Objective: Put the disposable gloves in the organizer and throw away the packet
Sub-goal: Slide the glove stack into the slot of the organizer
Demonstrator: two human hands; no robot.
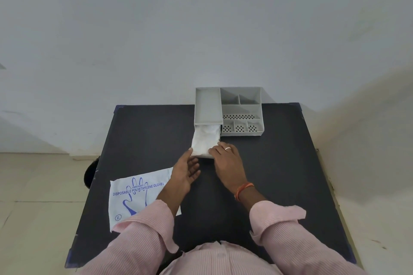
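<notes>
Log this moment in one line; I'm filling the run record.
gloves in organizer drawer, open | left hand, right hand at drawer front | packet on table

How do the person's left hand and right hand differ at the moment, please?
The left hand is turned palm up, fingers loosely open, touching the drawer's near left corner; the right hand lies palm down at its right front. Only the right hand wears a ring and wrist thread. Both sleeves are pink.

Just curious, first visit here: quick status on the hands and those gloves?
Left hand open beside drawer. Right hand resting on drawer front. Gloves in organizer drawer, drawer pulled out. Packet on table, not binned.
</notes>
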